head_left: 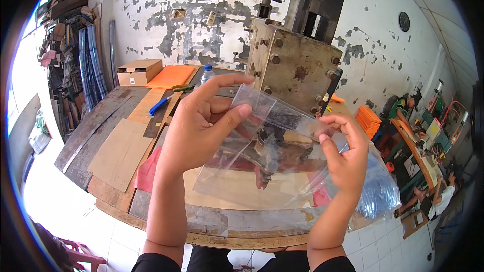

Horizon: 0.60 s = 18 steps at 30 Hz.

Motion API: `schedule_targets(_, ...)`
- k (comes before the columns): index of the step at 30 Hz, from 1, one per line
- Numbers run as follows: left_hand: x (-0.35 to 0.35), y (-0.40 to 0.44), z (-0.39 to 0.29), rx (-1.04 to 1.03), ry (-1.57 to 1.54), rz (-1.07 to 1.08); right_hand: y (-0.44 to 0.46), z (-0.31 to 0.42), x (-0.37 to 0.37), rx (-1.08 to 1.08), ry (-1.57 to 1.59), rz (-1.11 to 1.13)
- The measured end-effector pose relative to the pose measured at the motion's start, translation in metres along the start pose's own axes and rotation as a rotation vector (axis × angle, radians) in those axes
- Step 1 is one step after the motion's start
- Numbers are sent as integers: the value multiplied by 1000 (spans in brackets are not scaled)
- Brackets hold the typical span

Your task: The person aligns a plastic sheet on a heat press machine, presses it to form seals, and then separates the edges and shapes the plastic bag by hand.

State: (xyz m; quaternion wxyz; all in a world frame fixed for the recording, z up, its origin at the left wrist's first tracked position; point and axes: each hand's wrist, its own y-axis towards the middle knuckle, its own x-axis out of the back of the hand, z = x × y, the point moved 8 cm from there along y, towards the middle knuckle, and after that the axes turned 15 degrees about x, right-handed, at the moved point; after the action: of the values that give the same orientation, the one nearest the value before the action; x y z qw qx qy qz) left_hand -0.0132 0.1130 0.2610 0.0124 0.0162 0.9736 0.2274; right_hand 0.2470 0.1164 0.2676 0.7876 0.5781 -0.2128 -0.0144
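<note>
A clear plastic sleeve (290,116) with a folded-over top band is stretched between my two hands, above the worktable (212,221). My left hand (199,121) pinches its upper left corner between thumb and fingers. At the right end of the band, my right hand (345,146) grips it with thumb and bent fingers. The sleeve's thin lower part hangs down, and the table and machine show through it. Right behind stands a heavy metal press (297,63) with bolts, its lower part partly covered by the sleeve.
Clear bluish plastic pieces (375,186) lie at the table's right. To the left are brown board (121,153), a metal strip (96,133), a blue-handled cutter (160,105), a carton (139,74) and a bottle (207,73). Co-workers (403,108) are at the far right.
</note>
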Motion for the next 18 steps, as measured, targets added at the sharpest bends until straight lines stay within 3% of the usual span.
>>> schedule_targets(9, -3, -3, -4, 47, 73, 31, 0, -2, 3, -3, 27, 8)
schedule_targets(11, 6, -10, -17, -10, 326, -84, 2, 0, 3, 9, 31, 27)
schedule_targets(14, 29, -38, -39, -123, 458, -59, 3, 1, 7, 7, -15, 21)
schedule_targets(16, 48, -64, -46, -305, 533, 41, 3, -4, 12, 40, -31, 22)
schedule_targets(18, 63, -80, -41, -336, 601, 42, 3, -5, 12, 48, 19, 26)
